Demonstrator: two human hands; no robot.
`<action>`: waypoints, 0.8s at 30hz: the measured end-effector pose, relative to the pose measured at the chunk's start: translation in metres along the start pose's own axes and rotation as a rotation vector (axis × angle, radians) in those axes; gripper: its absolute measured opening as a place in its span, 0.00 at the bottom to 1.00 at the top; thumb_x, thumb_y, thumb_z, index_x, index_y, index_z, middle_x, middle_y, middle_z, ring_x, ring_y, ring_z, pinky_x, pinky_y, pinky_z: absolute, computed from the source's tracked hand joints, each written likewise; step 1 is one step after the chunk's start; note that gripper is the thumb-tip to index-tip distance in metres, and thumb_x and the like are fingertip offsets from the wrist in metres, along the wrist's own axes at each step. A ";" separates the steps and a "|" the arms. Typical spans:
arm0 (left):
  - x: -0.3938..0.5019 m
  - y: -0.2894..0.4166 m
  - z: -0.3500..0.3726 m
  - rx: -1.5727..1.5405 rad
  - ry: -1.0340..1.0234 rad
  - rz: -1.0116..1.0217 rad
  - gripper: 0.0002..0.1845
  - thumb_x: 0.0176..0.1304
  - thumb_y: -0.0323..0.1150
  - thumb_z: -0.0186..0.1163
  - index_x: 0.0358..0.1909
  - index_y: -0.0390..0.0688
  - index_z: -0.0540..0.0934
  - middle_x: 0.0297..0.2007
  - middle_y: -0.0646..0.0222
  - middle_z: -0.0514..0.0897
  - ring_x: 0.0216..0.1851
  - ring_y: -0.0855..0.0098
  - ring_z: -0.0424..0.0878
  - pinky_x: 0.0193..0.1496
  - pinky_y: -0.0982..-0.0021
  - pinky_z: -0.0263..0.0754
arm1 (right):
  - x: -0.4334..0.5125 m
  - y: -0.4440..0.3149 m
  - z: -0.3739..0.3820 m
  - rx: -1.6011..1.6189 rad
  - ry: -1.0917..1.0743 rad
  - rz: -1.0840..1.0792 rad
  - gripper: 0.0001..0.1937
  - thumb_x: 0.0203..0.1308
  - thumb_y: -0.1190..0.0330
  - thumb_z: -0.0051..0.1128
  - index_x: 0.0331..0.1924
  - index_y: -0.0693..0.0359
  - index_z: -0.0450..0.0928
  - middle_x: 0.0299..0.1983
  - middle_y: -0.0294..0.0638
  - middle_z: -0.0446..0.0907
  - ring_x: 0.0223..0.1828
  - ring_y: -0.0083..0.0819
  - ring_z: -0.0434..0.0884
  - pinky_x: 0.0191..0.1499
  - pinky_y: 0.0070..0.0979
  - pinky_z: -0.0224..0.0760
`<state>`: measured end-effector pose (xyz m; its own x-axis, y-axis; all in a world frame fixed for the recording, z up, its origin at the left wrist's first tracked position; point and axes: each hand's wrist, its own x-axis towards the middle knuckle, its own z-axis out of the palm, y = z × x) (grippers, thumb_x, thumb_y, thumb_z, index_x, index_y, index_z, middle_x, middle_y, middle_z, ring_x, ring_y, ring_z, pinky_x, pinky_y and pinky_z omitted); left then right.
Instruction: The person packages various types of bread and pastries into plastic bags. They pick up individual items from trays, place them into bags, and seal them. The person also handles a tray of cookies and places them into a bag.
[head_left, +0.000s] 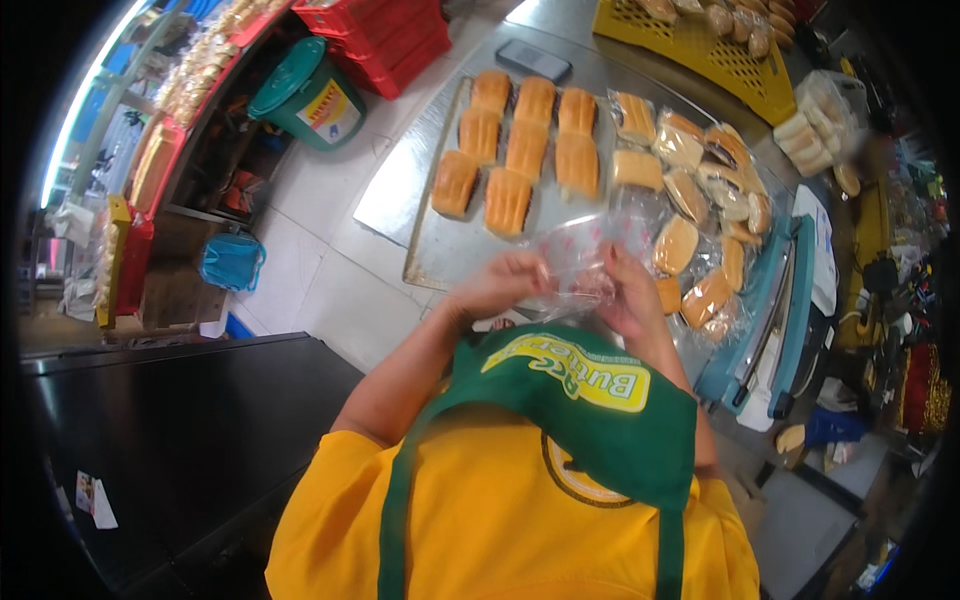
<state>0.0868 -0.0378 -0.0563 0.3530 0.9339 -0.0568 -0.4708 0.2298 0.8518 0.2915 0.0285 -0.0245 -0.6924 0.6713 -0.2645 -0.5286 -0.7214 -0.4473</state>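
Between my hands is a clear plastic bag with pink print, held over the near edge of a metal baking tray. My left hand, blurred, pinches the bag's left side. My right hand grips its right side, beside the wrapped buns. Filled bread buns lie in three columns on the tray, dark filling showing at their sides. To the right, several buns in clear plastic form a loose pile. I cannot tell whether the held bag has anything inside.
A teal bag sealer stands right of the pile. A phone lies beyond the tray, near a yellow crate of bread. Red crates and a lidded green bucket stand on the floor at left. A black surface is at lower left.
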 end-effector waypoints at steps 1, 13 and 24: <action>0.005 0.006 0.001 -0.122 0.067 0.122 0.08 0.63 0.32 0.59 0.30 0.40 0.74 0.31 0.67 0.78 0.36 0.70 0.76 0.45 0.68 0.70 | 0.000 0.001 -0.007 -0.054 -0.010 0.039 0.02 0.60 0.76 0.53 0.35 0.61 0.73 0.27 0.33 0.75 0.24 0.19 0.70 0.28 0.15 0.60; 0.007 0.010 -0.073 -0.061 0.276 -0.130 0.07 0.54 0.22 0.58 0.36 0.39 0.77 0.31 0.72 0.79 0.33 0.79 0.76 0.38 0.76 0.71 | 0.081 0.034 -0.033 -0.780 0.336 -0.077 0.05 0.53 0.79 0.53 0.35 0.66 0.76 0.28 0.36 0.77 0.26 0.24 0.77 0.30 0.21 0.70; 0.103 0.002 -0.141 1.430 0.796 -0.282 0.21 0.59 0.42 0.52 0.31 0.33 0.83 0.35 0.41 0.82 0.38 0.46 0.83 0.43 0.52 0.76 | 0.200 0.049 -0.065 -0.793 0.471 0.021 0.04 0.60 0.76 0.50 0.39 0.62 0.74 0.30 0.41 0.78 0.26 0.30 0.80 0.26 0.27 0.74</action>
<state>0.0080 0.0976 -0.1343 -0.3935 0.9097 -0.1328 0.7646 0.4041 0.5020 0.1595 0.1383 -0.1545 -0.3347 0.7844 -0.5222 0.0936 -0.5237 -0.8467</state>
